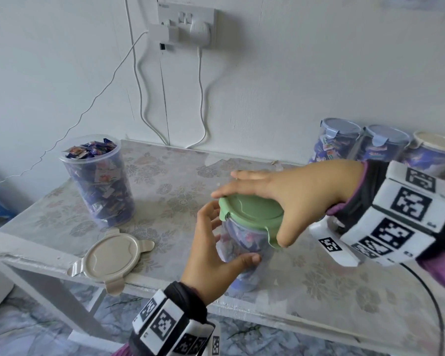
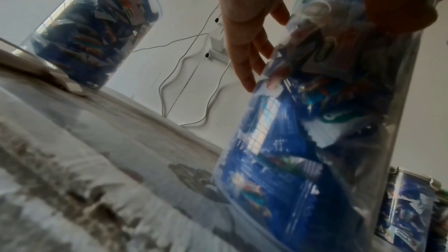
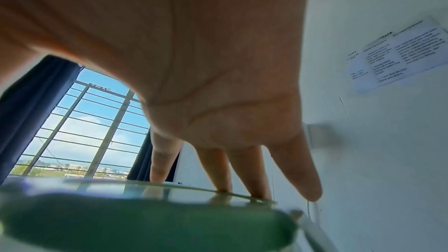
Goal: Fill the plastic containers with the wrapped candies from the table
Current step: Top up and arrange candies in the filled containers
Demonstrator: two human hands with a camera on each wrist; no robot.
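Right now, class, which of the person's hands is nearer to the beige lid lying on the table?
Left. The left hand grips the green-lidded jar just right of the beige lid; the right hand rests on that jar's top, farther right.
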